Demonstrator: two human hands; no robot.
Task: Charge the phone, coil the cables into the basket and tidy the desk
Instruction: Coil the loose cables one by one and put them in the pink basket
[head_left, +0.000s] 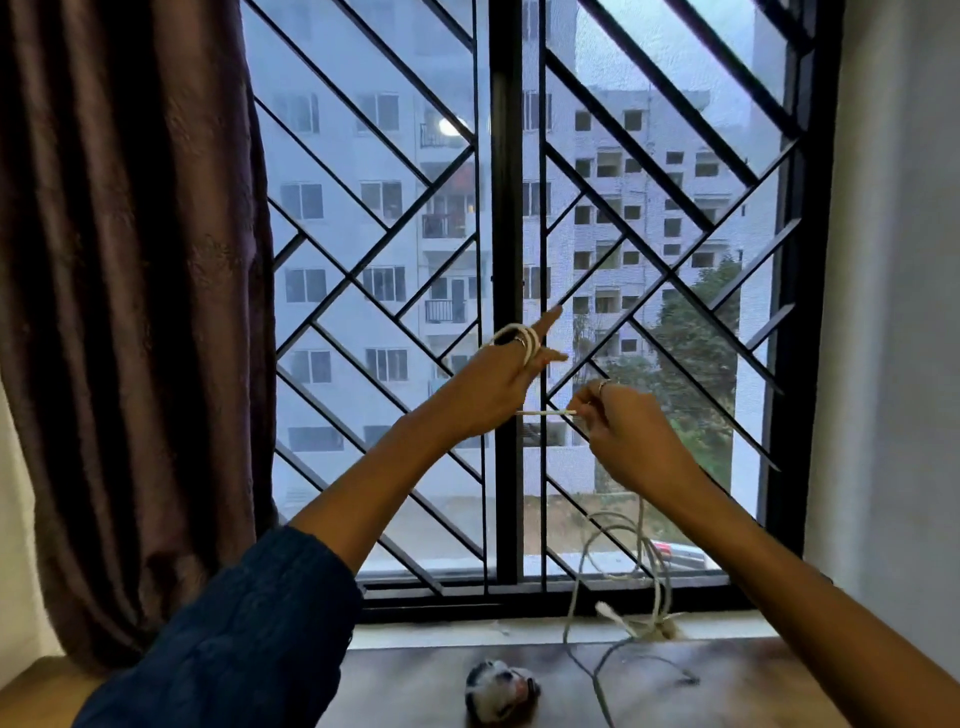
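Winding cable (527, 343) around left hand (498, 382), right hand (631, 434) feeding.

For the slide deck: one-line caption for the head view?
Left hand winds white cable around its fingers; right hand feeds it.

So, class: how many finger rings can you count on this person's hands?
2: one ring on the left hand, one ring on the right hand. Curled fingers may hide more.

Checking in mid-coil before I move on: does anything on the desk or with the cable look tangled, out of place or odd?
Yes. The white cable hangs from the right hand in a loose snarl down to the desk; only a few loops sit on the left hand. A small black-and-white furry object lies on the desk, too blurred to identify.
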